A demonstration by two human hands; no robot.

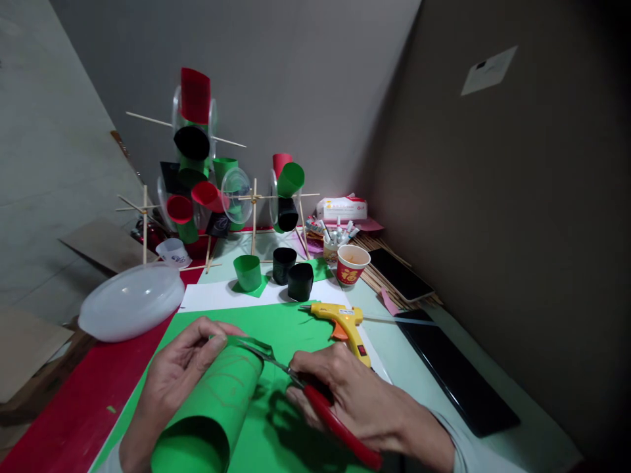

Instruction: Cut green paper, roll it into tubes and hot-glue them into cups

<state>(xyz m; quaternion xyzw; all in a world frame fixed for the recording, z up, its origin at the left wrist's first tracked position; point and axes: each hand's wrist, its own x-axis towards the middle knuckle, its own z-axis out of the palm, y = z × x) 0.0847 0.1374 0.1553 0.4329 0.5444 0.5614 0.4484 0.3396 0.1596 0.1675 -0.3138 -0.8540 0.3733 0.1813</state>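
My left hand [182,368] pinches the far rim of a green paper tube [217,397], which is marked with faint drawn lines. The tube lies tilted, its open near end toward me. Red-handled scissors [325,417] are gripped in my right hand [345,394], their blades at the tube's far rim, where a narrow strip curls up. Under both hands spreads a large green paper sheet [290,322]. A yellow glue gun [340,318] rests just beyond my right hand. Farther off stand a short green paper cup shape [247,272] and two black ones [300,281].
Behind stands a stick frame [254,217] carrying red, green and black paper tubes. A white balloon [133,302] lies left. At right are a paper cup [352,264], a phone [400,274], a black flat device [458,374] and several thin wooden sticks. A wall rises on the right.
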